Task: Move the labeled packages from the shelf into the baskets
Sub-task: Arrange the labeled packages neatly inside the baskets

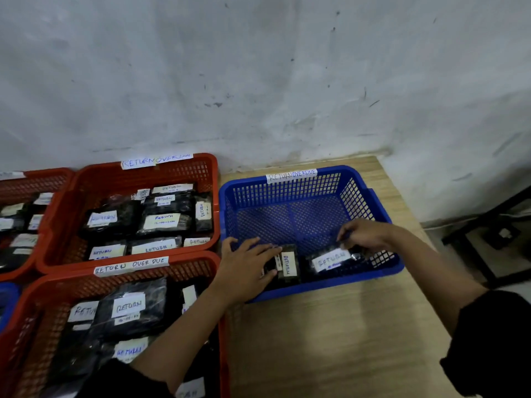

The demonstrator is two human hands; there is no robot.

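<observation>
Inside blue basket (290, 193), left hand (244, 265) on package (288, 264), right hand (365, 234) seemingly pinching another.

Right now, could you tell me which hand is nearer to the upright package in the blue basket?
Left. The left hand rests on the upright package in the blue basket; the right hand is further right, holding the flat package.

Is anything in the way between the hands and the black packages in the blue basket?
No, nothing visible is. The left hand already rests on one labeled package, and the right hand touches the other package. Both packages lie on the floor of the blue basket.
</observation>
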